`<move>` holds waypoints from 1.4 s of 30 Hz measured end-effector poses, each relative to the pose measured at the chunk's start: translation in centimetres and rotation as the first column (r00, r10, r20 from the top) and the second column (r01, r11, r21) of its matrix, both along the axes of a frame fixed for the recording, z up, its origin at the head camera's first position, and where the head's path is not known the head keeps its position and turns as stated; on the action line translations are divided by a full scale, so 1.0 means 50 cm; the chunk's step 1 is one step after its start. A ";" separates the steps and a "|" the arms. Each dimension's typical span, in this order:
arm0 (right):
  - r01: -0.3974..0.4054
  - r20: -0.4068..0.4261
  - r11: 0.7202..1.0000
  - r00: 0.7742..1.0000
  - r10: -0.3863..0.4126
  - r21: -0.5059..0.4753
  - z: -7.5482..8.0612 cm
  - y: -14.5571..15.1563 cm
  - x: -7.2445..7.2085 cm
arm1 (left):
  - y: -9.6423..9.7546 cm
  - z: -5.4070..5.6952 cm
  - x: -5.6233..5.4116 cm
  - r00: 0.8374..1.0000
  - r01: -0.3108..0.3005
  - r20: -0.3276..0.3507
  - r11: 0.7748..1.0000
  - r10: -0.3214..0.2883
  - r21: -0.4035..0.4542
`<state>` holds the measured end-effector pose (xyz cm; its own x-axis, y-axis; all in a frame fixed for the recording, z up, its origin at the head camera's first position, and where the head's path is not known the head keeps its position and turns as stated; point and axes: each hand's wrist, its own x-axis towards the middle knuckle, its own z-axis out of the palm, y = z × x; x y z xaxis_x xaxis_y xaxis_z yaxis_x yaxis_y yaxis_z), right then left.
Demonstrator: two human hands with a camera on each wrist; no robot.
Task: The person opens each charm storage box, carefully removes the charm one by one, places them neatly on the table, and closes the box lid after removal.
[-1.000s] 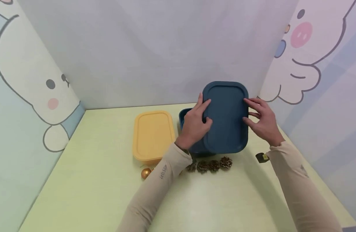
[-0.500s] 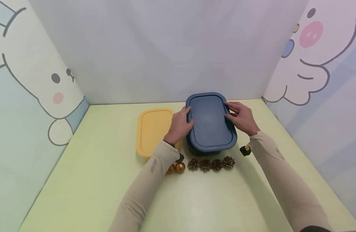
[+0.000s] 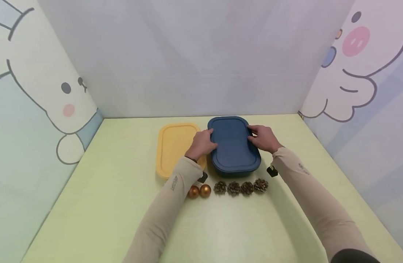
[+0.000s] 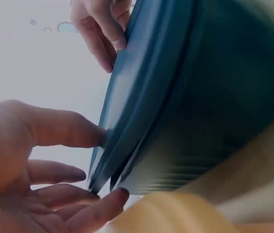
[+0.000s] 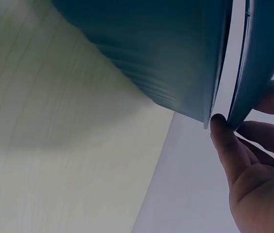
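A dark blue lid (image 3: 233, 144) lies over a matching blue box (image 5: 151, 58). In the right wrist view a gap shows between the lid's rim and the box, so the lid is not flush on that side. My left hand (image 3: 201, 145) holds the lid's left edge, thumb on top and fingers at the rim, as the left wrist view shows. At the opposite edge, my right hand (image 3: 264, 138) pinches the lid, with one fingertip near the gap. The inside of the box is hidden.
Left of the blue box stands a yellow lidded box (image 3: 176, 146), partly behind my left hand and sleeve. Several pine cones (image 3: 247, 188) form a row in front. Two copper-coloured balls (image 3: 205, 190) show beside my left sleeve. A wall (image 3: 201, 58) closes the back.
The lid has come down from a raised, tilted position beside the box to lie over it, shifting left and toward me. Both hands have moved with it, still holding its edges.
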<state>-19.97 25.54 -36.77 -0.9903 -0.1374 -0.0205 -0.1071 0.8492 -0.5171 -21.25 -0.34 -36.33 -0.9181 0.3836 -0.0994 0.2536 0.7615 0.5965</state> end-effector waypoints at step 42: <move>0.044 0.006 0.999 0.999 -0.044 0.014 -0.027 0.010 -0.011 | 0.026 -0.003 -0.003 0.998 0.048 -0.021 0.975 -0.054 -0.218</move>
